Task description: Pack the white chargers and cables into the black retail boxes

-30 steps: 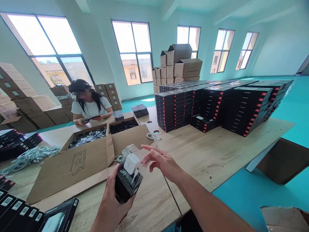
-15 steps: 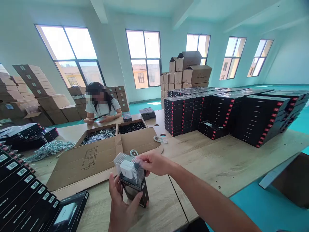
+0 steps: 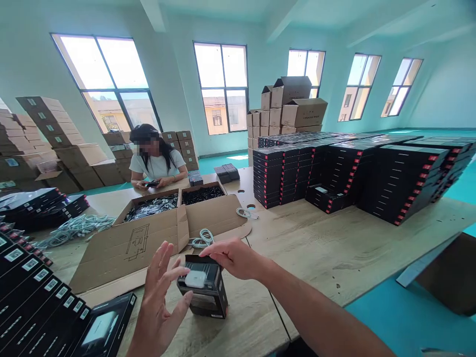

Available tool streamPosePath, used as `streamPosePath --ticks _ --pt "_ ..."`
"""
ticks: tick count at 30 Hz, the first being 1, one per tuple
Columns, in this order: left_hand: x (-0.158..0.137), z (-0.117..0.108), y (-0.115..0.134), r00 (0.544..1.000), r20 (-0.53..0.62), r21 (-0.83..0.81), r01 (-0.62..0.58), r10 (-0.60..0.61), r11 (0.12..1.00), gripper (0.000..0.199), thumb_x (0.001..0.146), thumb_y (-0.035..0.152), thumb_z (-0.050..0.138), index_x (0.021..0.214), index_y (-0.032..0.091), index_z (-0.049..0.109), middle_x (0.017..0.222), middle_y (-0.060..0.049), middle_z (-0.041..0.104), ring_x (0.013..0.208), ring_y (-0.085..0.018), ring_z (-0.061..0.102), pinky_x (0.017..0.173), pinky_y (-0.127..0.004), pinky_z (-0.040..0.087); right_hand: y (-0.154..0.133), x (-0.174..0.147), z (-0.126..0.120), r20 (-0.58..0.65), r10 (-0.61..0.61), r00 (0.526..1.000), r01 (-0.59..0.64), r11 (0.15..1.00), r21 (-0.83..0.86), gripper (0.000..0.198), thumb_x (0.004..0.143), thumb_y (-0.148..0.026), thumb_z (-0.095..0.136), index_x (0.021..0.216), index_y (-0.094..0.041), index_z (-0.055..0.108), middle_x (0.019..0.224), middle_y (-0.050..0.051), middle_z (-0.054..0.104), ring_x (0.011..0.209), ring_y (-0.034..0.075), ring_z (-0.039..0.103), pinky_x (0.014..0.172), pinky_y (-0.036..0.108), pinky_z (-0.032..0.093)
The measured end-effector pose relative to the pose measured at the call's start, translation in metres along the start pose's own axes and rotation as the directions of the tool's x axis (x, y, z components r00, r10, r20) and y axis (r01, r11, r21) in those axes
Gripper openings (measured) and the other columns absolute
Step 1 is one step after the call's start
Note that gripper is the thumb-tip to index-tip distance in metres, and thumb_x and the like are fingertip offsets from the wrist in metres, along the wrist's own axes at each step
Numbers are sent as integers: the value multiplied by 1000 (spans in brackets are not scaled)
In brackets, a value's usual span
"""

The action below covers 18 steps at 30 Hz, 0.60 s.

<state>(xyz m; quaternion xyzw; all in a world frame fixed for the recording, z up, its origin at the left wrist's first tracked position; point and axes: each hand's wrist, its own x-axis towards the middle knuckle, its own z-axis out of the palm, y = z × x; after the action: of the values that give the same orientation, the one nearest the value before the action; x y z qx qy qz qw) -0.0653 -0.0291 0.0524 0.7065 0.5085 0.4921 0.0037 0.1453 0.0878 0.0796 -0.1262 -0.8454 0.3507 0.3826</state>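
A small black box (image 3: 208, 302) stands upright on the table in front of me, its dark top flap raised at the back. Inside its top sits a white charger (image 3: 196, 279) in clear packaging. My left hand (image 3: 161, 290) is open at the box's left side, fingers spread and the thumb by its front face. Over the back right top edge, my right hand (image 3: 234, 258) has its fingers and thumb on the flap. Just behind the box lies a coiled white cable (image 3: 203, 239).
An open carton (image 3: 148, 253) holds small parts in two compartments. Black boxes are stacked at left (image 3: 37, 302) and right (image 3: 390, 183). A bundle of white cables (image 3: 78, 230) lies at left. Across the table sits a person (image 3: 158, 161) holding something dark.
The clear packaging has gone down into the black box. My left hand has let go of the box and opened to the left. My right hand has moved onto the flap.
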Motion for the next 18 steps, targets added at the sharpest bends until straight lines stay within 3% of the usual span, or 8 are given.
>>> streamPosePath --ticks 3,6,9,12,14,18 --pt "-21 16 -17 997 33 17 66 -66 998 25 91 27 63 115 32 66 163 -8 39 145 -32 47 102 -43 57 13 -13 14 -152 161 975 -136 977 162 28 100 -33 50 115 -22 71 103 4 77 66 14 68 61 24 55" --pt "-39 35 -28 981 -100 -88 158 -166 984 47 92 27 64 136 34 51 153 -12 49 135 -25 57 97 -36 60 22 -32 29 -321 223 921 -132 950 282 22 96 -37 59 112 -23 64 119 7 73 73 14 71 67 26 59" --pt "-46 44 -30 968 -199 -129 129 -154 983 52 90 25 68 136 32 46 144 -12 55 126 -22 64 95 -34 60 24 -48 36 -375 151 914 -56 966 251 18 91 -34 68 105 -23 65 126 10 71 94 18 73 84 31 60" --pt "-45 37 -29 982 -178 30 69 -62 997 37 89 25 69 123 30 57 135 -10 60 129 -22 61 91 -29 60 20 -56 36 -356 47 933 -11 995 102 14 89 -27 68 103 -23 69 120 11 72 109 22 71 92 34 58" --pt "-42 30 -26 990 -138 102 19 -5 995 25 90 24 67 114 28 62 136 -10 61 133 -23 57 98 -32 57 16 -55 34 -332 -17 943 26 999 23 13 88 -21 65 101 -22 68 122 13 72 116 23 69 97 36 56" --pt "-38 24 -17 989 -144 -68 22 -32 997 21 90 18 65 106 29 56 130 -8 68 129 -21 63 100 -32 57 12 -52 34 -323 -43 946 52 999 17 21 82 -14 65 101 -23 61 123 12 73 114 22 70 98 37 54"
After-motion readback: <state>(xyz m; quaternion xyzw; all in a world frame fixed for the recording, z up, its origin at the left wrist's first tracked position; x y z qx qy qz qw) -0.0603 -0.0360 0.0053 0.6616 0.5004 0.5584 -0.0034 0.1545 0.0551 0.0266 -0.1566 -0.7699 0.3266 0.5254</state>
